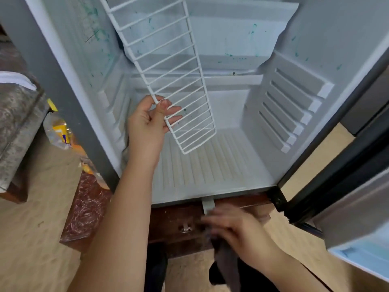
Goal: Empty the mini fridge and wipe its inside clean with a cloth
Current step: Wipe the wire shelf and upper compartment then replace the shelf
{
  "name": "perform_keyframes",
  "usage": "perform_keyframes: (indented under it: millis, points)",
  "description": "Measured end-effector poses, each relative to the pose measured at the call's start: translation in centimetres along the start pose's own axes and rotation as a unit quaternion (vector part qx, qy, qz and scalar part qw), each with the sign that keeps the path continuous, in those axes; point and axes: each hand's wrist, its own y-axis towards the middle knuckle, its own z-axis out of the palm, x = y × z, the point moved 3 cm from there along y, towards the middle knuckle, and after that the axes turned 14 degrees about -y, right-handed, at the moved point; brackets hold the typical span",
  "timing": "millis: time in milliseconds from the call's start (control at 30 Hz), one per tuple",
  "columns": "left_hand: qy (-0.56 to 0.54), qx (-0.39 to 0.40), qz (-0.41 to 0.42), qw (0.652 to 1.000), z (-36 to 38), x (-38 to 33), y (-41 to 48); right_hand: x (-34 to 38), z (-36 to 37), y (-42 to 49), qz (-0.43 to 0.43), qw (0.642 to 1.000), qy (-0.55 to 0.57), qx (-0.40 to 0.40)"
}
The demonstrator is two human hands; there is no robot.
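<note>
The mini fridge (210,169) stands open in front of me, with nothing on its ribbed white floor. Green stains dot its back and side walls. A white wire shelf (168,66) is tilted on edge inside the cavity, and my left hand (148,125) grips its lower left edge. Below the fridge's front lip, my right hand (233,230) is blurred and closed on a dark grey cloth (228,264) that hangs down from it.
The fridge door (357,186) is swung open on the right. Plastic bottles with orange and yellow labels (61,131) lie at the left beside the fridge. The fridge rests on a dark wooden cabinet (174,224). A grey cushion (19,114) sits far left.
</note>
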Motion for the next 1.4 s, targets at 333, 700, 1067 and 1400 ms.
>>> perform_keyframes:
  millis: [333, 700, 1067, 1400]
  points:
    - [0.048, 0.014, -0.046, 0.998, -1.7, 0.9, -3.2, 2.0, -1.6, -0.9, 0.130, 0.976, -0.074, -0.160]
    - [0.068, 0.029, -0.058, 0.996, -2.0, 1.0, -3.8, 2.2, -0.6, -0.6, 0.122, 0.982, -0.104, -0.101]
    - [0.072, 0.002, -0.041, 0.997, -2.1, 1.4, -3.6, 0.2, -3.2, 4.4, 0.182, 0.941, -0.201, -0.202]
    - [0.073, -0.009, -0.052, 0.996, -2.5, 2.6, -2.4, -7.1, -3.3, 14.0, 0.216, 0.938, -0.272, -0.003]
